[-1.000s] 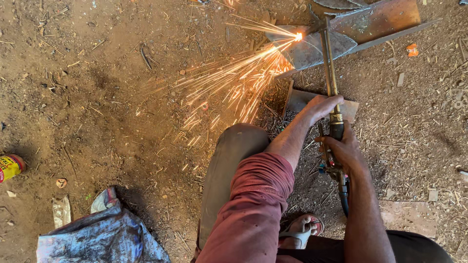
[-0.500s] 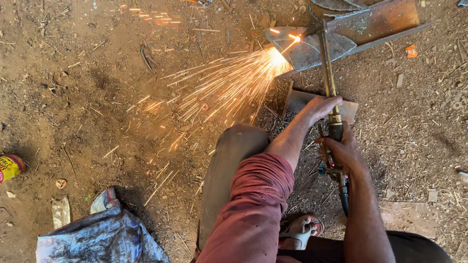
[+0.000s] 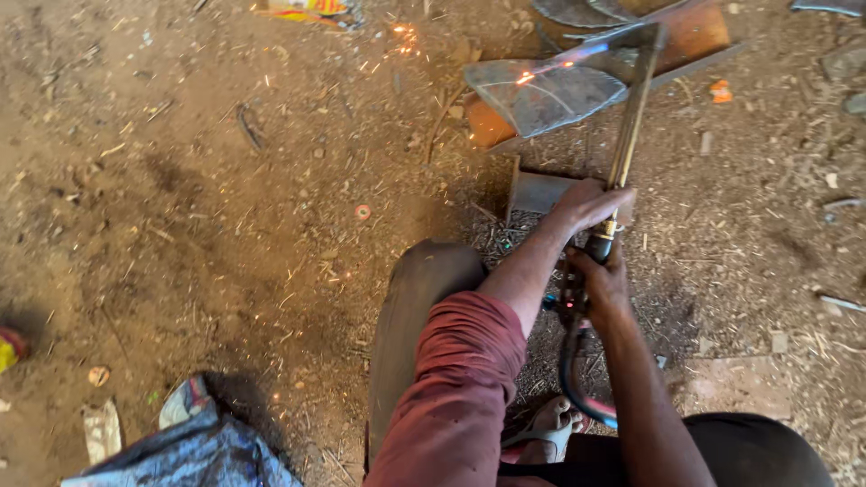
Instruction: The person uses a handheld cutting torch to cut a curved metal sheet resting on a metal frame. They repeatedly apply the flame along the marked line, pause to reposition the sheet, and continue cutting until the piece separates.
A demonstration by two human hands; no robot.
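On the dirt floor ahead of your knee: cutting torch (image 3: 625,144) at work on a curved grey metal sheet (image 3: 546,95).

Your torch tip sits at the sheet's upper right edge, and a short glowing line marks the sheet near its top; only a few sparks lie scattered left. By my reading the cut is partway, with most of the sheet uncut. Your left hand (image 3: 591,203) wraps closed around the brass tube, fingers curled tight. Your right hand (image 3: 603,287) grips the torch body by the valves, fingers closed, hose (image 3: 570,365) looping below. The sheet leans against a rusty steel beam (image 3: 699,32), just above a small steel block (image 3: 541,191).
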